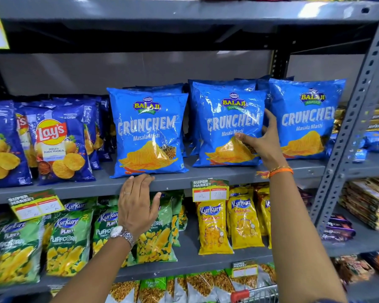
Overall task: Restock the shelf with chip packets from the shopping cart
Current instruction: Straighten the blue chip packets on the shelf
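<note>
— Where are the hands?

— I have the right hand on the middle Crunchem packet, thumb across its front, fingers wrapped round its right edge, gripping it. The packet stands upright on the shelf.

— And the left?

— My left hand lies flat and spread on the shelf's front lip, holding nothing. Just above its fingertips stands the left Crunchem packet, upright. Another Crunchem packet stands just right of my right hand.

— The cart?

— I see only a bit of shopping cart, below my right forearm. Lay's packets sit left of my left hand.
</note>
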Action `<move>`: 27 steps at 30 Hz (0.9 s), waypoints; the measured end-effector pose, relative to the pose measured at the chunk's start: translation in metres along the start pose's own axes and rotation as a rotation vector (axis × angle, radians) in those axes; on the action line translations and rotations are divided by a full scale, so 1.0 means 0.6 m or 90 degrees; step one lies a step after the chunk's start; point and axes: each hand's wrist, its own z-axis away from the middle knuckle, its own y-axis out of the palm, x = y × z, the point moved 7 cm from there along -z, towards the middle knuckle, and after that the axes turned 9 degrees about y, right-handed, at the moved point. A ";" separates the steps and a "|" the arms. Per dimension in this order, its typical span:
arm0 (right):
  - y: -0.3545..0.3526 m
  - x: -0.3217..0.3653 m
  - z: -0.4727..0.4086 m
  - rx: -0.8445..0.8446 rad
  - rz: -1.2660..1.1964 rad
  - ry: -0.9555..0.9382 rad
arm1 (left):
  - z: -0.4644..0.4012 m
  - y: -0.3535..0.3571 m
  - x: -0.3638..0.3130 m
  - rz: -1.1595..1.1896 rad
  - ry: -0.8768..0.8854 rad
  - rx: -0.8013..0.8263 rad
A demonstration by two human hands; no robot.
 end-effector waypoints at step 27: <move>0.334 0.059 0.051 0.131 -0.100 -0.024 | 0.052 -0.055 0.118 0.006 0.004 0.047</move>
